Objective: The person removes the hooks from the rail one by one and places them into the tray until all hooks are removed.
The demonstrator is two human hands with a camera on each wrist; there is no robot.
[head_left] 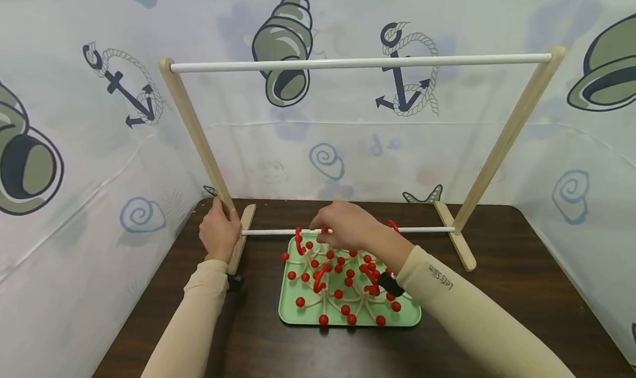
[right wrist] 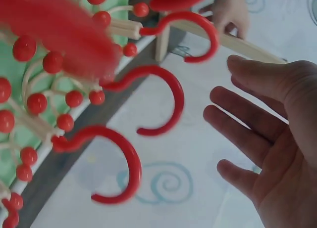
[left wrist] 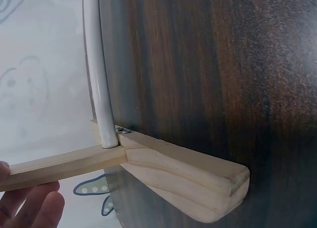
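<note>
My left hand (head_left: pixel 218 232) grips the left wooden post (head_left: pixel 194 124) of a rack near its foot. In the left wrist view, thumb and fingers lie on opposite sides of that post (left wrist: pixel 64 163). Over the far part of a green tray (head_left: pixel 285 306) hovers my right hand (head_left: pixel 348 226). Its fingers (right wrist: pixel 242 109) are spread and relaxed in the right wrist view, holding nothing. Beside them stand red hooks (right wrist: pixel 178 99) on cream stems, whose several flexible prongs end in red balls (right wrist: pixel 37 103). Several such hooked pieces crowd the tray; the right hand and forearm hide some.
A white top bar (head_left: pixel 358 63) spans the rack, and a lower white bar (head_left: pixel 422 230) runs behind the tray. The right post (head_left: pixel 507 140) stands on a wooden foot (head_left: pixel 457 240). Patterned cloth (head_left: pixel 238 163) hangs behind the dark wooden table (head_left: pixel 517 301).
</note>
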